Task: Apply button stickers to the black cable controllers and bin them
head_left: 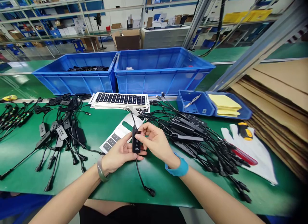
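Black, rectangular plastic controller (136,143) in left hand's (119,153) grip, right hand (156,141) thumb-down on its flat face, hold unclear.

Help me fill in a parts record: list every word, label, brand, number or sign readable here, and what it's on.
"+", apparently, circled on the black box.
"−", apparently, circled below it.
Logo and lettering at the box's lower end: too small to read.
Loose sticker sheet and sticker stack: print too small.
Pale mark on the small blue bin: too blurred.

1 head view, forward and down
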The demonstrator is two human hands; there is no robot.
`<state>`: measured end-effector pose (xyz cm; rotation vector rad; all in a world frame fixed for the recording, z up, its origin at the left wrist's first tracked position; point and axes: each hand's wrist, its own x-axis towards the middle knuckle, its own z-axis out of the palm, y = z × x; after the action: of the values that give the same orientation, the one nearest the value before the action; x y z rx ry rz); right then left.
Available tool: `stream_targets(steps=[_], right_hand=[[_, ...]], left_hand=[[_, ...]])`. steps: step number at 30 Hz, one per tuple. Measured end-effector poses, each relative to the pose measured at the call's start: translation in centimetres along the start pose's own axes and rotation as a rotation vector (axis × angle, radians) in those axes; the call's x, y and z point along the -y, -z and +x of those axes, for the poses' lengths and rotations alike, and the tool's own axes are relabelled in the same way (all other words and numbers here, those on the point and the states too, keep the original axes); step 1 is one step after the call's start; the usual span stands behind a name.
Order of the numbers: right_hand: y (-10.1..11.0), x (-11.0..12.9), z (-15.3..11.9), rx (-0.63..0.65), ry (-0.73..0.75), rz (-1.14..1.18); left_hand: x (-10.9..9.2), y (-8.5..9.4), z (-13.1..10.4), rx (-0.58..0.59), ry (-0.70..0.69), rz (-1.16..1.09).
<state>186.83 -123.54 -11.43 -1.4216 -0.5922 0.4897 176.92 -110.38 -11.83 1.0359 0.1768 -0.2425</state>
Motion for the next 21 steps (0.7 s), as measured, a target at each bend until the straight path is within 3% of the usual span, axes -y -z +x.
stream_targets(steps=[21], right_hand=[[-0.07,0.10,-0.09,-0.007,0.010,-0.013]], left_hand=[[0.13,0.12,-0.10,0.020,-0.020,-0.023]])
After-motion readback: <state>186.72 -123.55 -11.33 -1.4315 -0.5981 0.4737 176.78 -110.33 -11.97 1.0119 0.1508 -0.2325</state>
